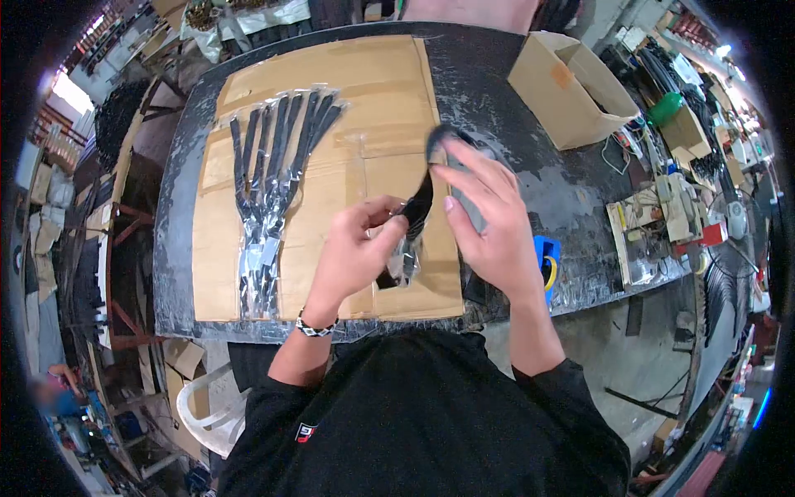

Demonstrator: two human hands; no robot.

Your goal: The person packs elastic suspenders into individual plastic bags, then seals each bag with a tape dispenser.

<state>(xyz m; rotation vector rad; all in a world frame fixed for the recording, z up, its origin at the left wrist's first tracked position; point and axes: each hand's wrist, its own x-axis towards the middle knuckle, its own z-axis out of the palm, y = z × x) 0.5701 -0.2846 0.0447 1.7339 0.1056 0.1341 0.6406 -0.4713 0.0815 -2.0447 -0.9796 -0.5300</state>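
My left hand (352, 248) pinches a flexible black strip (420, 205) between thumb and fingers, with clear plastic film (407, 263) hanging below the grip. The strip bends upward and its top end curls over near the fingertips of my right hand (497, 219). That hand has its thumb and fingers spread apart, the fingertips right at the strip and a little blurred. To the left, several plastic-wrapped black strips (269, 178) lie fanned out on a flat cardboard sheet (331, 186).
The cardboard rests on a dark, scuffed table (489, 83). An open cardboard box (563, 91) stands at the far right, and a blue tape dispenser (546, 248) sits by my right forearm. Wooden pieces (650, 236) lie at the right edge; a white chair (203, 410) is below left.
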